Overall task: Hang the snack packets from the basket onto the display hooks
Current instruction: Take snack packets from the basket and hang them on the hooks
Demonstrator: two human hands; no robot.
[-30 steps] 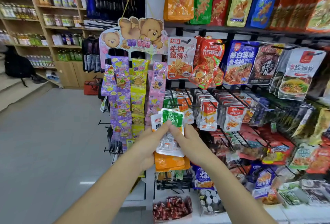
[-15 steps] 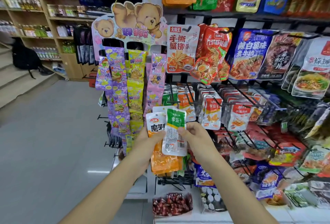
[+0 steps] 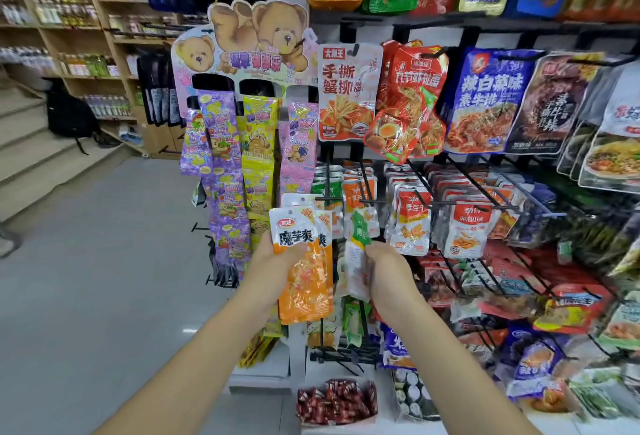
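Before the snack rack point(image 3: 415, 20), the left hand point(image 3: 266, 272) grips a stack of orange packets point(image 3: 304, 289), thumb across the front, while the right hand point(image 3: 391, 278) pinches a single green-topped packet point(image 3: 358, 261) just below the black wire hooks point(image 3: 365, 185). Hanging looks to be the step in hand; next, the packet's top hole must meet a hook tip. Room is tight: hung packets point(image 3: 410, 223) crowd the prongs, candy strips point(image 3: 225, 164) hang just left, beyond them open floor point(image 3: 104, 261)

Two bare arms of one person. The left forearm point(image 3: 194, 355) and right forearm point(image 3: 453, 365) are slim, smooth and uncovered along all that shows, down to the wrists. The left hand point(image 3: 268, 263) and right hand point(image 3: 391, 275) are bare as well; fingertips are too blurred to judge the nails.
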